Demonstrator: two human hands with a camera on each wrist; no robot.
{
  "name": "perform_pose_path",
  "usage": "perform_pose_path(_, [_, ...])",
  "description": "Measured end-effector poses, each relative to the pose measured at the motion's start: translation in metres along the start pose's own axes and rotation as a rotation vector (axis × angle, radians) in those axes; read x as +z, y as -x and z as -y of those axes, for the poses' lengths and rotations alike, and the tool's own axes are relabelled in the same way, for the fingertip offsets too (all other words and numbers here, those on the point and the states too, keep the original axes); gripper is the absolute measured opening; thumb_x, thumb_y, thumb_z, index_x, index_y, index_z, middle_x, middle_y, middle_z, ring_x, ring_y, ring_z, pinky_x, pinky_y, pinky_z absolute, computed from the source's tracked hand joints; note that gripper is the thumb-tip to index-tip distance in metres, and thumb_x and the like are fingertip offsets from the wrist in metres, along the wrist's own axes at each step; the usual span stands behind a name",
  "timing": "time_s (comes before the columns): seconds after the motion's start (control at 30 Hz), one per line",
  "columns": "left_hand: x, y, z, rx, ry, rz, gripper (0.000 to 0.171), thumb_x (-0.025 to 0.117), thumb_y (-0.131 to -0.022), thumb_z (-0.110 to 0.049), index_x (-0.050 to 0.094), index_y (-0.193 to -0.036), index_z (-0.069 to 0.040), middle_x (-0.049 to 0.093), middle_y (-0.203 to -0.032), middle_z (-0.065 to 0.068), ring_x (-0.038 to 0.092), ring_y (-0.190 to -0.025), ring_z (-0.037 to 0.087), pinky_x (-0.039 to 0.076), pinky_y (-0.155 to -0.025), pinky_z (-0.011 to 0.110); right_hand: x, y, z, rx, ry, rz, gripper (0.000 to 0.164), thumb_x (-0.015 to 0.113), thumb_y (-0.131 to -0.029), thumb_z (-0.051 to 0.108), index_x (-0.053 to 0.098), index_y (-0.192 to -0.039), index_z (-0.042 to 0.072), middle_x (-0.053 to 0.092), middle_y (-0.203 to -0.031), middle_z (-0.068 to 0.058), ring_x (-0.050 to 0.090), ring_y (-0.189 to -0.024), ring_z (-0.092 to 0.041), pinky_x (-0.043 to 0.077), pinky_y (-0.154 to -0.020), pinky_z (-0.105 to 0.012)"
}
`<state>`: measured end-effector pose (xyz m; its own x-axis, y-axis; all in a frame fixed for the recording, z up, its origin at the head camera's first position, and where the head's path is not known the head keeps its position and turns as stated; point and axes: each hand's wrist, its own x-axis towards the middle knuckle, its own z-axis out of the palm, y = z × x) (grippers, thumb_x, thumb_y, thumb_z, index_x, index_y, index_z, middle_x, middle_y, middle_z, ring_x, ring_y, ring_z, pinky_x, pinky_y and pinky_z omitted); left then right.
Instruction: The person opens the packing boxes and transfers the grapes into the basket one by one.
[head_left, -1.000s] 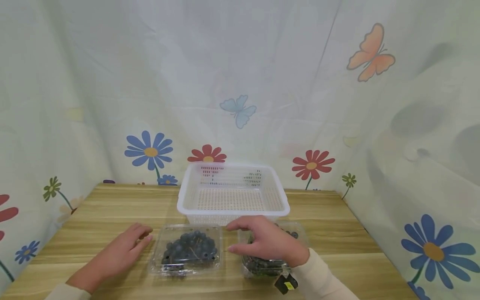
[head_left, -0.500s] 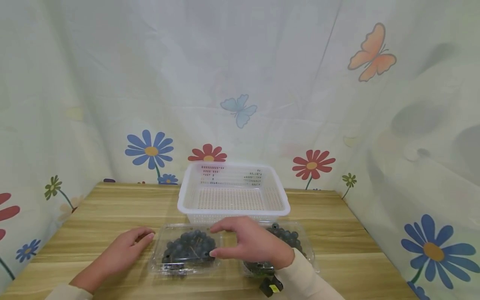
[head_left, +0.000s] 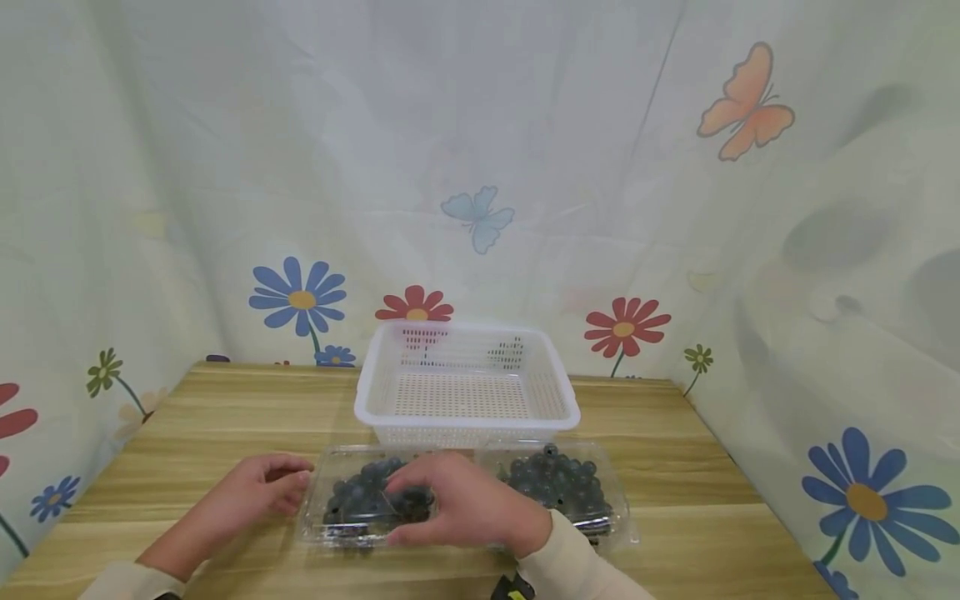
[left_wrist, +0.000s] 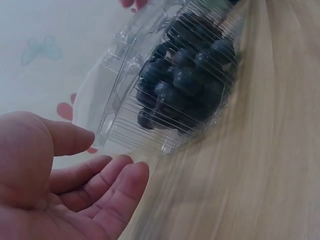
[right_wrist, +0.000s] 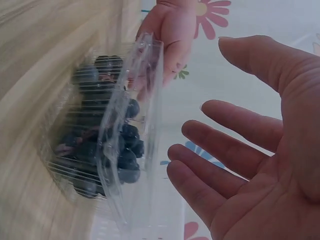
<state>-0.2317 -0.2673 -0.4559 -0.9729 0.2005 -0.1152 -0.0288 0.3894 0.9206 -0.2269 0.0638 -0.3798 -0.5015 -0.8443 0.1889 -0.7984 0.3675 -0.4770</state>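
Two clear plastic clamshell boxes of dark grapes sit side by side on the table. Close to the side of the left box [head_left: 341, 454] is my left hand [head_left: 251, 496], its fingers slightly bent and nothing held. The left wrist view shows those fingertips near the end of the ribbed box, with grapes [left_wrist: 185, 75] inside. My right hand [head_left: 472, 504] hovers above the left box's right part, thumb and fingers spread. In the right wrist view the right palm [right_wrist: 280, 165] holds nothing, and the closed lid lies beyond the fingertips. The right box [head_left: 611, 479] is partly hidden behind the right hand.
A white perforated plastic basket [head_left: 465, 423] stands directly behind the boxes. The wooden table [head_left: 667, 467] meets a hanging cloth [head_left: 570, 208] printed with flowers and butterflies. A small black piece with a yellow mark [head_left: 516, 590] shows by the right wrist.
My right hand has moved left, from over the right box to over the left box, uncovering more of the right one. The left hand has shifted slightly toward the left box.
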Motion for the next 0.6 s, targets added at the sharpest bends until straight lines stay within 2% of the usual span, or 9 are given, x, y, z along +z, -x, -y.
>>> perform_pose_path(0.07, [-0.001,0.000,0.001,-0.024,0.038,0.014,0.045,0.059,-0.104,-0.018,0.053,-0.134,0.016,0.072,-0.101,0.008,0.068,-0.087,0.019,0.063,-0.076,0.035,0.003,-0.001,0.000,-0.013,0.027,-0.008,0.041,0.077,-0.092,0.038,0.073,-0.122,0.012,0.073,-0.126,0.004,0.064,-0.119,-0.001,0.049,-0.103,-0.015])
perform_pose_path(0.23, [-0.003,-0.001,0.003,-0.036,0.130,0.074,0.046,0.057,-0.105,-0.017,0.051,-0.134,0.018,0.072,-0.100,0.005,0.070,-0.087,0.018,0.063,-0.078,0.036,0.009,-0.005,0.001,-0.015,0.096,-0.018,0.041,0.077,-0.091,0.040,0.073,-0.122,0.012,0.071,-0.128,0.005,0.063,-0.121,-0.002,0.047,-0.105,-0.015])
perform_pose_path(0.47, [-0.005,0.000,0.008,-0.053,0.255,0.154,0.043,0.057,-0.104,-0.014,0.051,-0.134,0.017,0.071,-0.102,0.002,0.069,-0.092,0.019,0.063,-0.082,0.037,0.016,-0.009,0.004,0.129,0.190,0.058,0.043,0.072,-0.094,0.045,0.069,-0.129,0.019,0.063,-0.142,0.007,0.059,-0.129,-0.008,0.050,-0.105,-0.022])
perform_pose_path(0.6, [-0.006,0.001,0.009,-0.053,0.288,0.189,0.042,0.057,-0.105,-0.014,0.051,-0.134,0.016,0.071,-0.102,0.002,0.068,-0.093,0.018,0.063,-0.082,0.037,0.019,-0.011,0.006,0.164,0.265,0.069,0.045,0.072,-0.093,0.047,0.069,-0.129,0.020,0.061,-0.143,0.008,0.058,-0.131,-0.009,0.050,-0.106,-0.024])
